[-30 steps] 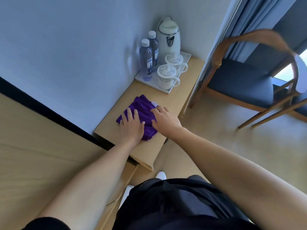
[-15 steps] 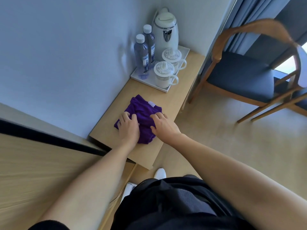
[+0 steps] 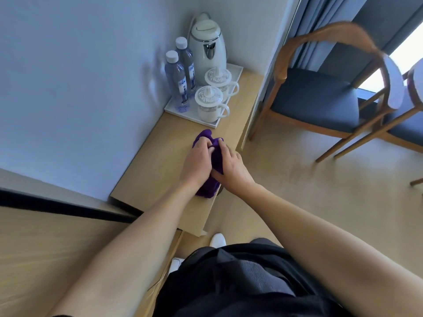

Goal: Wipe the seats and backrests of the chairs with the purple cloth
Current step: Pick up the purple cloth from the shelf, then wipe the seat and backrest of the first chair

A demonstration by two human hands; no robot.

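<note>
purple cloth (image 3: pixel 207 191): soft fuzzy pile, matt. bench (image 3: pixel 160 161): pale wood grain, smooth, matt. chair (image 3: pixel 315 99): smooth varnished wood frame, dark matt woven seat pad. kettle (image 3: pixel 207 58): glossy white plastic. bottles (image 3: pixel 176 83): clear plastic. cups (image 3: pixel 209 106): glossy white glaze, looks ceramic. tray (image 3: pixel 235 72): smooth white.

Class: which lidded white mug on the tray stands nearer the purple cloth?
The lidded white ceramic mug at the front edge of the white tray; the second mug stands behind it, beside the white kettle.

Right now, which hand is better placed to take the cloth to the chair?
Probably the right hand: it and the left hand both grip the purple cloth, but the chair stands to the right.
</note>
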